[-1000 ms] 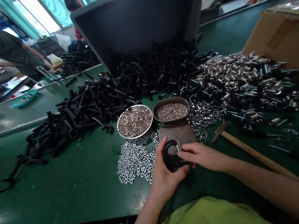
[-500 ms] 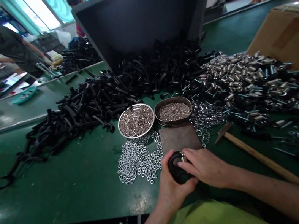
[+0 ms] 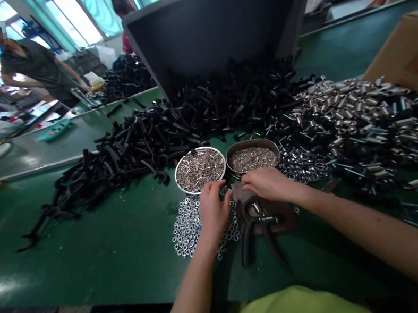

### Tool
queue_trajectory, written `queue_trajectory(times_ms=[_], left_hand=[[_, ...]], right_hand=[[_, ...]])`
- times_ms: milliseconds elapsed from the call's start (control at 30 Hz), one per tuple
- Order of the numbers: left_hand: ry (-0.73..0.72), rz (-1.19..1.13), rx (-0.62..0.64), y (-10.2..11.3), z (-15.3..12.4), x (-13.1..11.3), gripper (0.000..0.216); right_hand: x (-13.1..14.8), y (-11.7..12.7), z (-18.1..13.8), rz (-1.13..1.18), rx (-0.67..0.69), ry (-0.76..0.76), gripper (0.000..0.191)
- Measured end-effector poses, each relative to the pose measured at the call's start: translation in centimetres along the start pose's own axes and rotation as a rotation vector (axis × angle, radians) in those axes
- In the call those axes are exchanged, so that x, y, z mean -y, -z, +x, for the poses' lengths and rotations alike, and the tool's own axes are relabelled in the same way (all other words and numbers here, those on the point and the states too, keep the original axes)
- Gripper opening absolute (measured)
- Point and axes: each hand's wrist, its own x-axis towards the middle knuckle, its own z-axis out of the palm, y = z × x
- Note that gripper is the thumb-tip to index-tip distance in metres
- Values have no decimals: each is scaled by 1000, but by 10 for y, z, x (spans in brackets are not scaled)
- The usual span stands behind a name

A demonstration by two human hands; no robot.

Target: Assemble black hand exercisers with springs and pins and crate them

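A black two-handled clamp (image 3: 271,241) with a coil spring lies across the dark metal plate (image 3: 289,220), its handles pointing toward me. Neither hand touches it. Over the pile of small ring-shaped metal nuts (image 3: 186,230), just in front of the round dish of metal pins (image 3: 200,170), is my left hand (image 3: 214,210), its thumb and fingers apart. My right hand (image 3: 264,184) is at the back of the plate, by the near rim of the oval tin of small metal parts (image 3: 253,158). Its fingers are bent together; whatever they pinch is too small to make out.
A heap of black handle parts (image 3: 129,143) spills from a tipped grey bin (image 3: 225,18). Springs and bolt pieces (image 3: 354,109) pile up at right, before a cardboard box (image 3: 413,55). A hammer head (image 3: 331,186) shows beyond my right forearm. Two people are across the room.
The clamp held in both hands now lies on the metal plate, released. My hands have moved apart and forward, left toward the pin dish, right toward the oval tin. The view has shifted left.
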Motion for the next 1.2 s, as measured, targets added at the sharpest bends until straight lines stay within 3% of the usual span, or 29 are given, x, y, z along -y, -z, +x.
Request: queue_trajectory(times_ms=[67, 233, 433, 667, 800, 900, 1067, 1200], left_hand=[[43, 237, -58, 15, 21, 17, 19], [152, 478, 54, 27, 47, 41, 12], [172, 438, 14, 19, 48, 46, 12], [319, 105, -176, 22, 55, 46, 11], [355, -102, -198, 18, 51, 40, 15], [376, -255, -152, 12, 32, 30, 22], [469, -663, 187, 5, -23, 10, 29], [508, -803, 374, -3, -54, 1, 27]], right_hand=[[10, 5, 29, 11, -67, 18, 24], [36, 3, 85, 32, -112, 37, 20], [40, -6, 101, 123, -109, -18, 14], [29, -7, 100, 409, -232, -52, 10], [21, -7, 86, 617, -269, -66, 17], [9, -13, 56, 722, -236, -73, 21], [-14, -31, -8, 746, -107, -100, 16], [-20, -39, -30, 708, -52, -98, 16]])
